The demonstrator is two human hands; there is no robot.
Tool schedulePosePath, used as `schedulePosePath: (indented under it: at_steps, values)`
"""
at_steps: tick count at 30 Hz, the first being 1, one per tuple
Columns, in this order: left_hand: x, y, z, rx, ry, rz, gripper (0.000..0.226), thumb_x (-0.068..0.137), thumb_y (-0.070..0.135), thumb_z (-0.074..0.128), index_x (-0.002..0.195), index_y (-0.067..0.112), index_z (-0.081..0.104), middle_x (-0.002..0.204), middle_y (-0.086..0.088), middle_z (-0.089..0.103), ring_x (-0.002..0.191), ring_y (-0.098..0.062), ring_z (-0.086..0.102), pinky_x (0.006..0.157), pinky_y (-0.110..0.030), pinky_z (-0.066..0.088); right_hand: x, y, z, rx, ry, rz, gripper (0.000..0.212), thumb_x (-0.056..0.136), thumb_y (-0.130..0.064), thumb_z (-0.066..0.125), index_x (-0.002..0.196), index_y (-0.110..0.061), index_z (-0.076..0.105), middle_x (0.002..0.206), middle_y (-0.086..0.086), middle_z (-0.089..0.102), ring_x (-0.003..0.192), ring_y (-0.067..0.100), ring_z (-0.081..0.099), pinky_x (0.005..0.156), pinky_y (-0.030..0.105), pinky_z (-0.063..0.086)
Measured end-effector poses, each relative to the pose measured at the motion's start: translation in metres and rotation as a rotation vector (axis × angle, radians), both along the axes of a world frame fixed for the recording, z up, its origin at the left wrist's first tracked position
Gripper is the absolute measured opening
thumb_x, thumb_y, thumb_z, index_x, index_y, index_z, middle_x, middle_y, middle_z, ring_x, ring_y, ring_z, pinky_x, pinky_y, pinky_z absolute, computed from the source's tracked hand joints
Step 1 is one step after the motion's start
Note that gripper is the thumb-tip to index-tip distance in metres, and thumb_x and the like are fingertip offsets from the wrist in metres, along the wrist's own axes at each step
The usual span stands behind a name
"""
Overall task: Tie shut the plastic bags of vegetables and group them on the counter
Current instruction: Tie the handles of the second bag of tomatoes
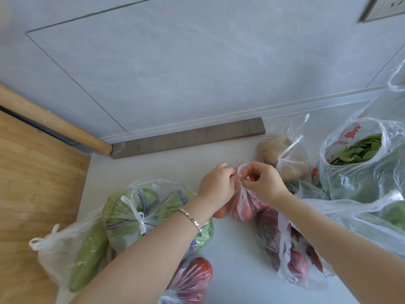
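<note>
While the knot is being drawn, both hands meeting at frame centre over the bag of red vegetables (242,205), its neck gathered upward so the contents hang below and stay put.

Far left: wooden board (37,183) against the white counter (236,249), left out of the work.

Lower left: pale bag (54,253) with handles knotted, contents unclear, touching a long green vegetable (89,251). Just right of it, bag of green vegetables (151,213), closed with a white knot on top; apparently already grouped as finished.

Bottom centre: bag of tomatoes (192,279), partly hidden under the left forearm; closure not visible.

Centre: left hand (215,186), fingers curled tight, pinching one handle strand; right hand (266,182), thumb and forefinger narrowly pinched on the other strand, a small loop standing between them. Opposed grip presumably for pulling the knot snug.

Lower right of centre: bag of dark purple-red produce (291,255), handles loose, seemingly untied.

Centre right: bag of brown round produce (282,159), handles trailing free.

Right: printed bag of leafy greens (355,163), mouth wide open, standing upright so leaves stay in. Right edge: further clear bags, contents greenish, only partly shown.
</note>
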State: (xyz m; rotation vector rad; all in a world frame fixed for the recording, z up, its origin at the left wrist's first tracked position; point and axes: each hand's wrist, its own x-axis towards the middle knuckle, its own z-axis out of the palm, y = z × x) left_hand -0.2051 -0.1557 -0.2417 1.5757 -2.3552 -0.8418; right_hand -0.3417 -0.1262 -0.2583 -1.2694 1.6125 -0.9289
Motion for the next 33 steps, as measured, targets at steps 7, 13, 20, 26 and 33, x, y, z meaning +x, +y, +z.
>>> schedulePosePath:
  at_steps: [7,13,20,26,33]
  values:
    - [0.003,-0.003,-0.009,0.128,0.211,0.066,0.017,0.088,0.015,0.058,0.091,0.002,0.068,0.088,-0.010,0.058,0.081,-0.023,0.056,0.075,-0.032,0.045,-0.011,-0.005,0.001,0.437,-0.788,-0.061,0.031,0.085,0.009,0.052,0.060,-0.011,0.051,0.048,-0.002,0.044,0.037,0.003,0.039,0.037,0.011,0.035]
    - [0.001,-0.001,-0.013,0.323,0.338,0.239,0.019,0.084,0.015,0.064,0.099,0.004,0.070,0.089,-0.007,0.067,0.080,-0.017,0.060,0.078,-0.029,0.048,-0.011,-0.001,0.002,0.541,-0.856,-0.040,0.023,0.084,0.011,0.051,0.073,-0.005,0.061,0.052,-0.001,0.054,0.039,0.003,0.043,0.037,0.009,0.036]
    - [0.008,0.003,-0.013,0.396,0.351,0.162,0.007,0.081,0.025,0.068,0.082,0.032,0.069,0.075,0.014,0.060,0.081,-0.018,0.060,0.080,-0.043,0.051,-0.012,0.003,0.011,0.227,-0.193,-0.031,0.009,0.073,-0.005,0.074,0.078,-0.011,0.070,0.066,-0.008,0.068,0.054,-0.004,0.062,0.054,0.006,0.049]
    - [0.000,0.003,-0.012,0.126,0.211,0.052,0.021,0.084,0.024,0.064,0.086,0.004,0.069,0.088,-0.004,0.058,0.083,-0.026,0.059,0.077,-0.039,0.047,-0.013,0.005,0.007,0.122,-0.055,0.040,0.017,0.074,-0.010,0.073,0.070,-0.025,0.065,0.070,-0.007,0.068,0.060,0.001,0.063,0.064,0.012,0.054]
    - [-0.001,0.000,-0.009,0.085,0.086,-0.030,0.020,0.092,0.018,0.052,0.076,0.007,0.057,0.084,-0.005,0.051,0.075,-0.027,0.055,0.069,-0.037,0.044,-0.012,0.003,0.000,0.144,-0.078,0.067,0.019,0.076,-0.007,0.070,0.075,-0.020,0.058,0.071,-0.001,0.065,0.060,0.003,0.060,0.062,0.012,0.052]
